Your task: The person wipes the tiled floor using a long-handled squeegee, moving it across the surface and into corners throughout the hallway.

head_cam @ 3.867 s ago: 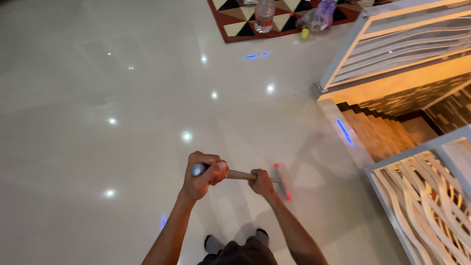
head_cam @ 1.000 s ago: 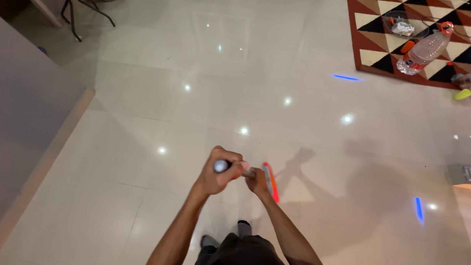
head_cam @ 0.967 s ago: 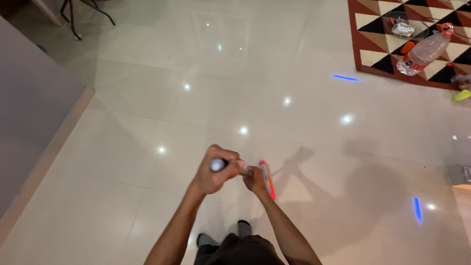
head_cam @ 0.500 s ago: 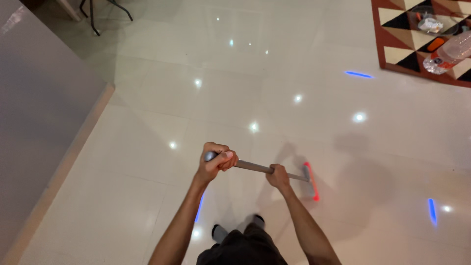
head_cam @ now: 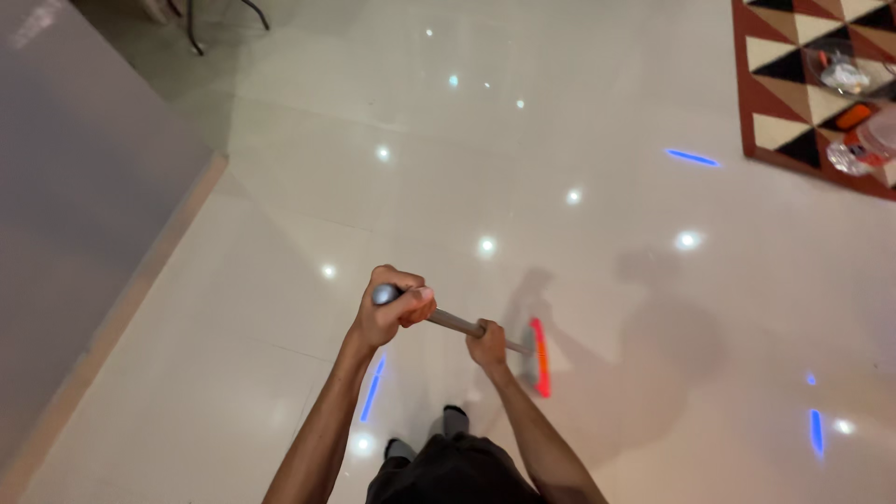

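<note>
At the far left of the mop handle (head_cam: 455,323) stands a grey wall (head_cam: 75,205) with a pale skirting along the floor (head_cam: 280,224), which is glossy, made of light tiles, and shows small white spots of reflected light. Just left of the handle's top end, the left hand (head_cam: 390,308) has its grip pressed together around the rounded grey tip of the handle. The handle runs from there down to the right, and the right hand (head_cam: 488,343) holds it lower, its grip also wrapped tightly around the shaft. Below the handle, the person's two feet (head_cam: 425,439) stand on the floor. At the handle's right end, the mop head (head_cam: 538,357) with a red edge rests on the floor, with a shadow just beside it. Far to the upper right of the handle lies a patterned rug (head_cam: 793,84) with red, black and cream triangles, and a clear plastic bottle (head_cam: 863,149) lies on it.
</note>
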